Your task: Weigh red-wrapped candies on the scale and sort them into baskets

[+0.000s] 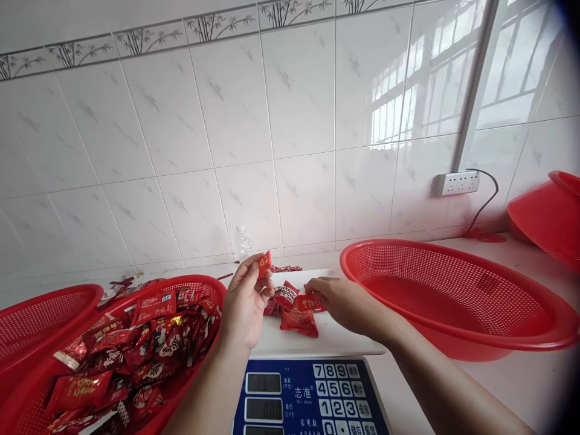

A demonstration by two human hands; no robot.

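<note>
Scale panel point(302, 394): nearest; best kept free of forearm pressure.
Heaped basket point(203, 280): full of red packets, beside the left forearm.
White tray point(335, 343): carries several loose packets point(299, 321); spreading them would help sight each.
Right hand point(339, 299): apart from the left, fingers bent over those packets; whether gripping, I cannot tell.
Left hand point(246, 297): pinches a small red packet point(264, 264) above the tray; light edge grip suits.
Bottle point(244, 243): farthest, near the wall.

left hand point(242, 308): pinching red packet point(264, 263) | right hand point(339, 302): touching packets point(299, 321) on scale point(347, 343)
</note>
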